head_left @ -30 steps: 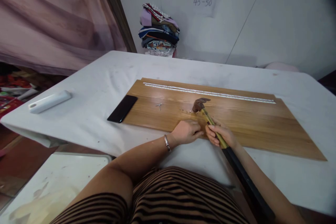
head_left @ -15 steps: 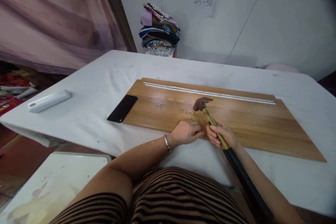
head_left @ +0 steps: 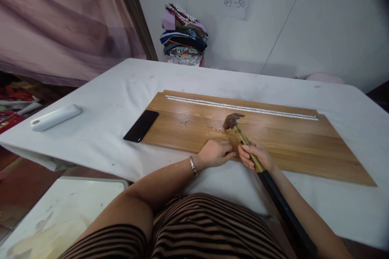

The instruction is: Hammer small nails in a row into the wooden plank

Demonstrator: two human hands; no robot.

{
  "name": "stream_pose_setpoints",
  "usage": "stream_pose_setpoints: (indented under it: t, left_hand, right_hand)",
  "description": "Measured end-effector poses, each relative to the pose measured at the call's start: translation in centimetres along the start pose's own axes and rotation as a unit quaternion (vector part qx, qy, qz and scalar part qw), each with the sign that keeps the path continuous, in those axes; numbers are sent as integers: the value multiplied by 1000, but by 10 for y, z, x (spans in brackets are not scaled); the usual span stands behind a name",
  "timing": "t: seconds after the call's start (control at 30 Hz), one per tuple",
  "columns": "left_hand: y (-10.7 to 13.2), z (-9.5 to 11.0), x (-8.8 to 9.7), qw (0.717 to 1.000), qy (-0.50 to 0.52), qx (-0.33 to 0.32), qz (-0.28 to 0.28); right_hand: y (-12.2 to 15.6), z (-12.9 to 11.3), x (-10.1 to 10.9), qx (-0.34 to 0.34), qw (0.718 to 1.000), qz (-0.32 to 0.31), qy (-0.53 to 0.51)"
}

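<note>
My right hand (head_left: 255, 156) is closed round the yellow part of a claw hammer's (head_left: 241, 134) handle; its black grip runs back along my forearm. The rusty brown head hangs over a wooden board (head_left: 285, 141), beside a short row of small dark marks or nail heads, too small to tell. My left hand (head_left: 216, 153), with a bracelet on the wrist, rests at the board's near edge, fingers curled in and thumb toward the hammer. Anything inside those fingers is hidden. A few loose nails (head_left: 184, 122) lie on the board to the left.
Two white marked strips (head_left: 240, 108) run along the board's far side. A black phone (head_left: 141, 126) overlaps the board's left end. Farther left on the white-covered table (head_left: 103, 89) lies a long white case (head_left: 56, 117). Folded cloths (head_left: 184, 36) are stacked behind the table.
Both hands and the hammer hold almost the same pose. Only a slight shift of the whole view shows.
</note>
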State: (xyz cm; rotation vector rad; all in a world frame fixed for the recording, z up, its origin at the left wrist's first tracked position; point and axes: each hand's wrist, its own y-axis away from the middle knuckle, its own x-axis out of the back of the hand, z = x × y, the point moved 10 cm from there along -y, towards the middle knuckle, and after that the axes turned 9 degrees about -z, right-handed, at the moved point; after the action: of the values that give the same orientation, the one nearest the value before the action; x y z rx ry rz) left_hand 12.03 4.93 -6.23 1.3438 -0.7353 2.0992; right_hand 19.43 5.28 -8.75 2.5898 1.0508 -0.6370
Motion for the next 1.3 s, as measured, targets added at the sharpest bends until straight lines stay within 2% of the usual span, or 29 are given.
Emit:
stream_pose_setpoints:
  t: [0.17,0.47,0.87,1.3]
  left_hand:
    - [0,2,2,1000,6,-2,2]
    - [0,0,0,1000,12,-8,4]
    - [-1,0,0,1000,15,6,-12]
    - [0,-1,-1,1000,15,-4,-6]
  right_hand:
    - [-1,-5,-3,16,1000,1,-10]
    - [-1,3,0,-11,1000,7,2]
    - [-1,-4,-3,7,1000,6,-3]
    - [0,1,-3,-17,1000,4,7]
